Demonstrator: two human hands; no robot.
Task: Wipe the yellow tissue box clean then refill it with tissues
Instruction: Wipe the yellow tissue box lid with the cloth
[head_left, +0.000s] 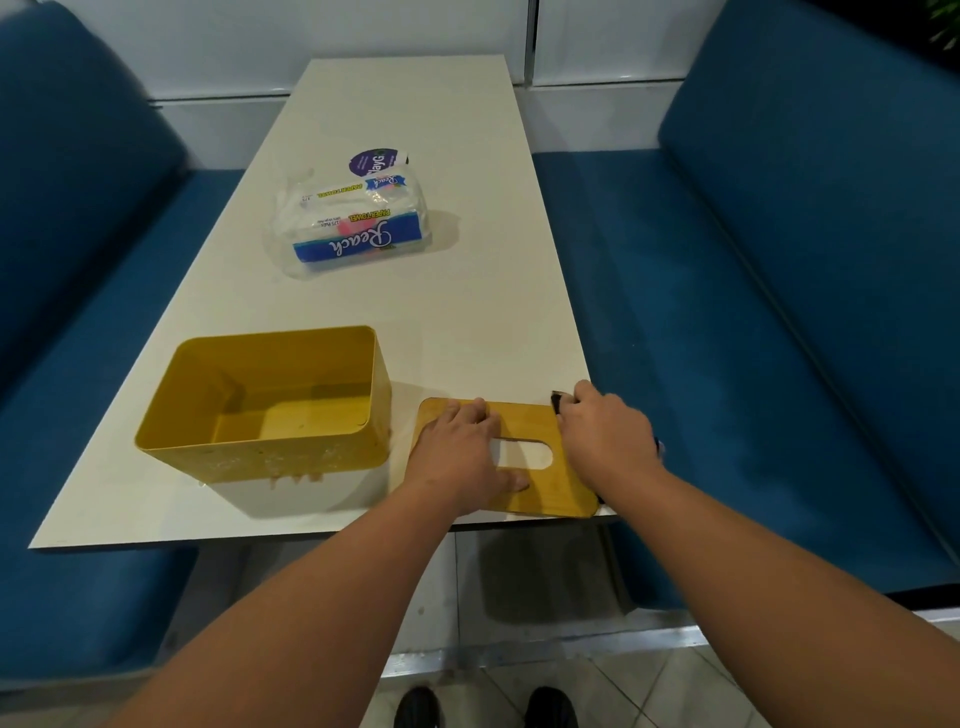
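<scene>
Lid (540, 496) flat at worktop (415, 312) edge, long axis left-right; left hand (462, 457) fingers flat on it, right hand (605, 431) gripping dark cloth (557, 401); open yellow box (270, 447) lies left.

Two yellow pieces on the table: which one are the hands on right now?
The flat lid with the slot, at the table's near right corner. The left hand presses it flat; the open yellow box stands untouched beside it.

- Single view, head-worn, wide-angle; no second view to share anything with.
- Looks forward and steeply down along a white table (415, 322).
- Near end close; shoes (485, 706) at bottom edge, far wall at top.
</scene>
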